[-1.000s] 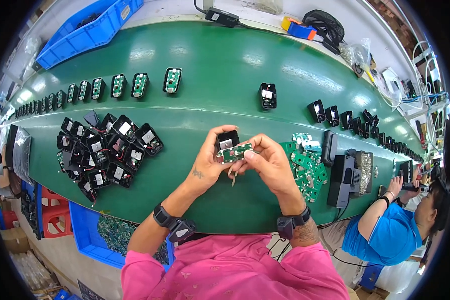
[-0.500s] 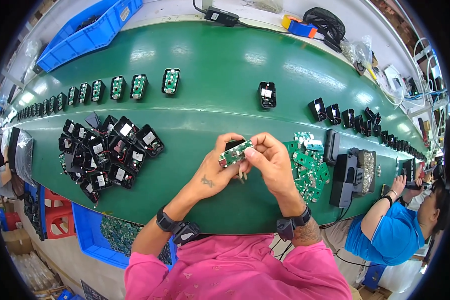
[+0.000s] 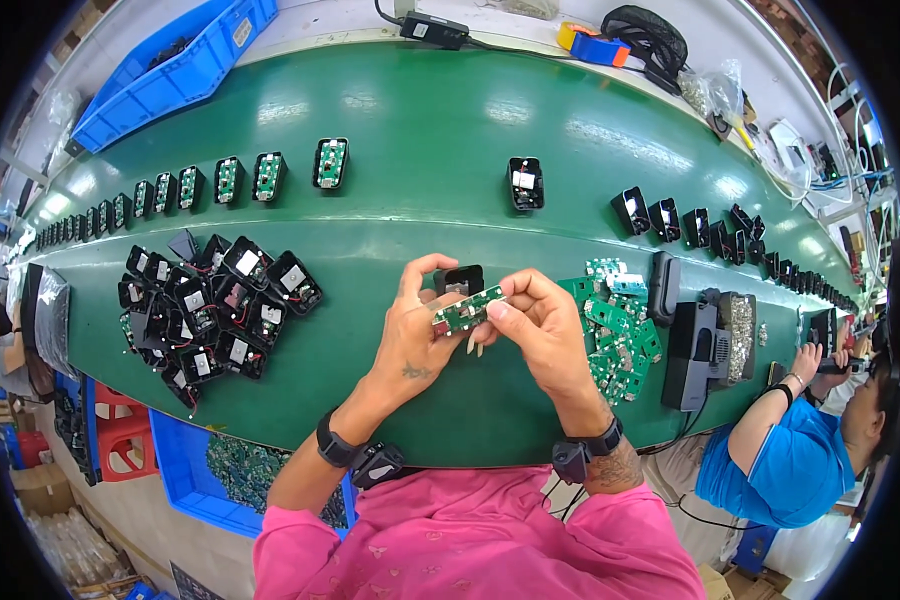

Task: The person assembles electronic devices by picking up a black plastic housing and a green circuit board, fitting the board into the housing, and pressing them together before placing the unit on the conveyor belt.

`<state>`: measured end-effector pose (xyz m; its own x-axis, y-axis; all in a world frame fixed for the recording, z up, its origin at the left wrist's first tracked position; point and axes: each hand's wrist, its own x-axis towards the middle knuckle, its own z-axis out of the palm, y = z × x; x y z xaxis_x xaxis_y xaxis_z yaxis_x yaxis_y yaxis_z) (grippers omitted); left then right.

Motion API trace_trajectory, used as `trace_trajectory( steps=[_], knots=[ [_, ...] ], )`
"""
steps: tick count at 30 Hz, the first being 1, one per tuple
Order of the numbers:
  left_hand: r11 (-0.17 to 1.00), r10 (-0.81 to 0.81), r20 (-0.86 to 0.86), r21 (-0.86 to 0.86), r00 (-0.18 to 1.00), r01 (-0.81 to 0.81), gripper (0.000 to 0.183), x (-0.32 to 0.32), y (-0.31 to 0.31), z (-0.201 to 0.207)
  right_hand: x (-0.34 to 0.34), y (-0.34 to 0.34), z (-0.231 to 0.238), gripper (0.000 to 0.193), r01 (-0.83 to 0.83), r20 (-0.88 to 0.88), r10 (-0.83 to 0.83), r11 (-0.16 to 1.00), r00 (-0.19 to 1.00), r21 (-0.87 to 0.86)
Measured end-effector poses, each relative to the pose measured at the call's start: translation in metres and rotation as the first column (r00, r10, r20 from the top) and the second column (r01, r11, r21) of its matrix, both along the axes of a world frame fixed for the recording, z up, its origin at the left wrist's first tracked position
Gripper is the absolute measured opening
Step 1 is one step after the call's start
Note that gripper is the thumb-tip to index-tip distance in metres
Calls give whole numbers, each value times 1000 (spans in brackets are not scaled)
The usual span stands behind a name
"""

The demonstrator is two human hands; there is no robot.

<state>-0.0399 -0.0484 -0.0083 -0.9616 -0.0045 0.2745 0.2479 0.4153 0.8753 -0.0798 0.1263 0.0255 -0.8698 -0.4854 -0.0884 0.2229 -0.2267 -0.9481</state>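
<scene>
My left hand (image 3: 410,335) holds a small black plastic case (image 3: 461,277) from below and the side, its index finger lifted off. In front of the case is a green circuit board (image 3: 467,312), pinched at its right end between thumb and fingers of my right hand (image 3: 542,335). The board partly covers the case, and I cannot tell whether the two touch. Right of my right hand lies a heap of green circuit boards (image 3: 620,335). Further left, a pile of black cases (image 3: 198,305) with wires and pale parts inside rests on the green table (image 3: 390,240).
A row of cases with boards (image 3: 331,163) runs along the back left; other black cases (image 3: 526,184) line the back right. A black device (image 3: 686,355) stands beside a box of small metal parts (image 3: 736,335). A person in blue (image 3: 785,465) works at right. Blue bin (image 3: 170,80) back left.
My left hand's index finger has lifted and spread away, uncovering more of the black case. The board has shifted slightly left and down in my right hand.
</scene>
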Motion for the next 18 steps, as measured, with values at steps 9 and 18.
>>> trace_trajectory(
  steps=[9, 18],
  knots=[
    [997, 63, -72, -39, 995, -66, 20, 1, 3, -4, -12, 17, -2, 11, 213, 102, -218, 975, 971, 55],
    [998, 19, -75, -57, 997, -23, 26, 1, 0, -12, -11, 12, -9, 14, 26, 161, -44, 993, 986, 113]
  ],
)
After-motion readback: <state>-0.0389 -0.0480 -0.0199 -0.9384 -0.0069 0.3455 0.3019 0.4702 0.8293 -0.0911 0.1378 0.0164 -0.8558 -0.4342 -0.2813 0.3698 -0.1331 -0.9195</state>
